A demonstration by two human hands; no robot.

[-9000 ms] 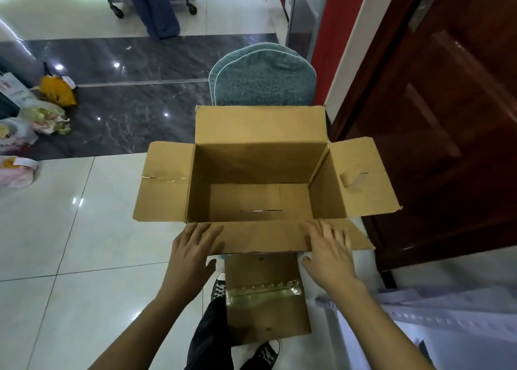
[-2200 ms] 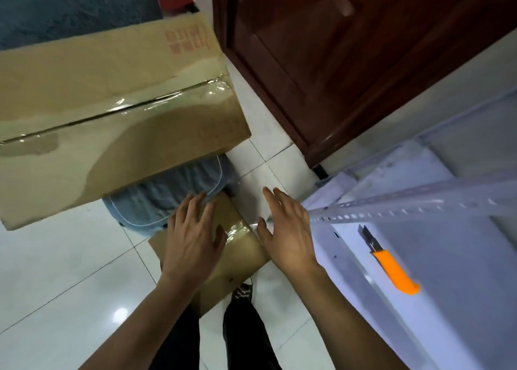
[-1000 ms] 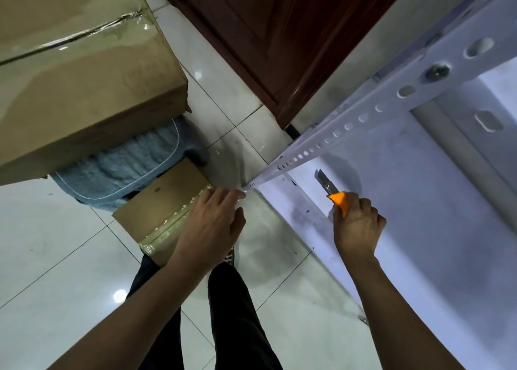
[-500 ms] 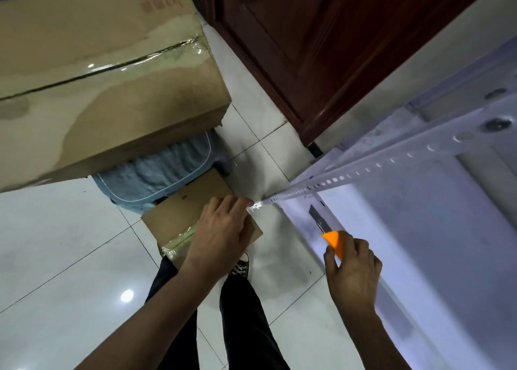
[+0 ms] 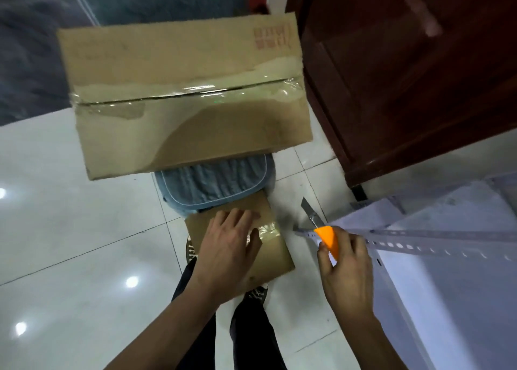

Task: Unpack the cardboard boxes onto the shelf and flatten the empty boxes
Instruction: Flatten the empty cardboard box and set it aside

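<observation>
Floor of glossy white tiles w/ thin grout lines and bright light spots; farther back it turns to dark grey marbled stone. Dark red-brown wooden door fills upper right, white wall strip below it. Lower right: white metal shelf w/ a perforated rail running across its front. Centre: big box, upturned, clear tape along its seam, red stamp near one corner, sitting on a blue-grey cushioned stool. Nearer the person, a flat cardboard piece w/ a tape strip lies in front of the stool, above the shoes and dark trousers. Left hand rests on it, fingers spread and mostly straight, palm down. Right hand grips an orange cutter, fingers curled round the handle, blade out and pointing up-left, just beside the shelf rail's end, apart from both the box and the cardboard piece.
</observation>
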